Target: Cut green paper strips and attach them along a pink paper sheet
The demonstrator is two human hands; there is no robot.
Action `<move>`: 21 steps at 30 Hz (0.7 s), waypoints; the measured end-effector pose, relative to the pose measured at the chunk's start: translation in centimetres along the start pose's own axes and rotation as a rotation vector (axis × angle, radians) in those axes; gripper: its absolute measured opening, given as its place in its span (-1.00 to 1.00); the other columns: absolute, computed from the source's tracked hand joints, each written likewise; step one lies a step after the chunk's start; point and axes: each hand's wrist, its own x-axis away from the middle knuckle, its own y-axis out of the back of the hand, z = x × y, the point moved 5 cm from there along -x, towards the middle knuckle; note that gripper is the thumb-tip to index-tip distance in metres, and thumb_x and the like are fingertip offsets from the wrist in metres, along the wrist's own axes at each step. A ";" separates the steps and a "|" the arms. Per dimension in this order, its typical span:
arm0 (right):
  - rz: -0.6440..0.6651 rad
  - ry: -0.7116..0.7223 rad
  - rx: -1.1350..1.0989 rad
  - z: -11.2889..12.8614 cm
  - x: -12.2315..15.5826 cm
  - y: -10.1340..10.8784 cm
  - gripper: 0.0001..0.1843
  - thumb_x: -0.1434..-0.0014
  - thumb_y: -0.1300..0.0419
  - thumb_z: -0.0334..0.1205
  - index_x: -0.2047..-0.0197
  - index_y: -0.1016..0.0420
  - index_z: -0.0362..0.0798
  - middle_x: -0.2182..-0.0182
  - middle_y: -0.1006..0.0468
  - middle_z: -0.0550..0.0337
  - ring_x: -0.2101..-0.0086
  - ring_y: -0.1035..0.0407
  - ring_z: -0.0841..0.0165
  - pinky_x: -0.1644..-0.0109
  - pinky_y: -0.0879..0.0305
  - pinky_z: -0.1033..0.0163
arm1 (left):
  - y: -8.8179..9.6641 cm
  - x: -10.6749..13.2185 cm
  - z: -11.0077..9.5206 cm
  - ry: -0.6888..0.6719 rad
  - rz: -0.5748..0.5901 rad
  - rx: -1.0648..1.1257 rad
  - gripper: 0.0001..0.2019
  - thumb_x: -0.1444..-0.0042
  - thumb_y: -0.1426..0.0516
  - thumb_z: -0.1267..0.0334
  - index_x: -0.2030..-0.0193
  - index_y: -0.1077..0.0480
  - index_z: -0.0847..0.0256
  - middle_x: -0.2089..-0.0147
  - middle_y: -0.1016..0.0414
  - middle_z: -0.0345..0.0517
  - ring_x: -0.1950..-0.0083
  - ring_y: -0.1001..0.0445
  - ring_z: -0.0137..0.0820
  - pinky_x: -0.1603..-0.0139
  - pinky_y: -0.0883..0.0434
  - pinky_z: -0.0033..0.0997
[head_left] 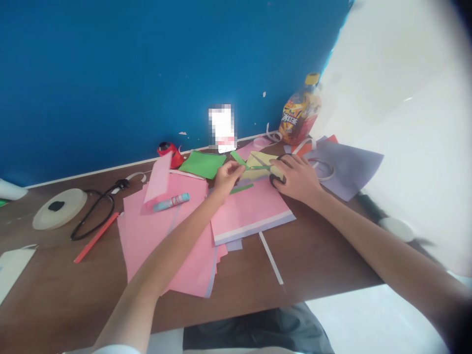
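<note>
My left hand (pixel 227 179) pinches a narrow green paper strip (pixel 239 158) between thumb and fingers. My right hand (pixel 297 177) is closed round the dark handles of a pair of scissors (pixel 277 181), whose blades point left toward the strip. The blades look parted, with green paper at them. Below both hands lies a pink sheet (pixel 254 206) with a white and lilac band on its near edge. Another green strip (pixel 241 189) rests on that sheet beside my left hand. Yellow paper (pixel 263 160) lies just behind the scissors.
Pink sheets (pixel 147 236) carry a blue glue stick (pixel 171 202) at left. Green paper (pixel 202 164), a red object (pixel 171 155) and a drink bottle (pixel 300 110) stand or lie near the blue wall. Lilac paper (pixel 346 164) is at right; a black cable (pixel 92 216) is far left.
</note>
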 end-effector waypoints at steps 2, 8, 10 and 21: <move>-0.030 -0.048 -0.032 -0.2 0.1 0.0 -0.50 -0.16 -0.11 -0.17 -0.17 -0.38 -0.08 0.07 -0.46 -0.07 0.03 -0.28 0.04 0.00 -0.15 0.05 | 0.1 0.0 0.0 0.020 -0.005 0.043 -0.67 0.00 -0.27 -0.02 0.31 -0.31 0.16 0.37 -0.41 -0.25 0.42 -0.38 -0.55 0.48 -0.28 -0.57; -0.049 -0.121 -0.134 -0.4 0.4 -0.7 -0.52 -0.12 -0.14 -0.17 -0.12 -0.38 -0.06 0.09 -0.49 -0.02 0.06 -0.32 0.07 0.03 -0.23 0.09 | -0.5 0.4 -0.7 -0.026 0.134 0.103 -0.62 0.02 -0.29 -0.03 0.34 -0.28 0.19 0.32 -0.50 -0.20 0.28 -0.50 -0.51 0.37 -0.35 -0.56; -0.055 -0.113 -0.140 -0.4 0.4 -0.9 -0.53 -0.11 -0.15 -0.17 -0.10 -0.39 -0.05 0.09 -0.49 -0.01 0.08 -0.33 0.09 0.05 -0.23 0.10 | -0.5 0.4 -0.8 -0.043 0.145 0.137 -0.63 0.03 -0.31 -0.01 0.36 -0.29 0.20 0.34 -0.48 -0.22 0.25 -0.52 -0.49 0.28 -0.38 -0.54; -0.037 0.070 0.051 0.1 0.2 0.0 -0.53 -0.18 -0.10 -0.18 -0.15 -0.40 -0.10 0.08 -0.46 -0.07 0.09 -0.29 0.09 0.05 -0.12 0.09 | 0.1 -0.1 0.1 -0.052 0.035 0.075 -0.71 0.11 -0.35 0.04 0.36 -0.48 0.20 0.48 -0.40 -0.25 0.49 -0.29 -0.56 0.46 -0.24 -0.50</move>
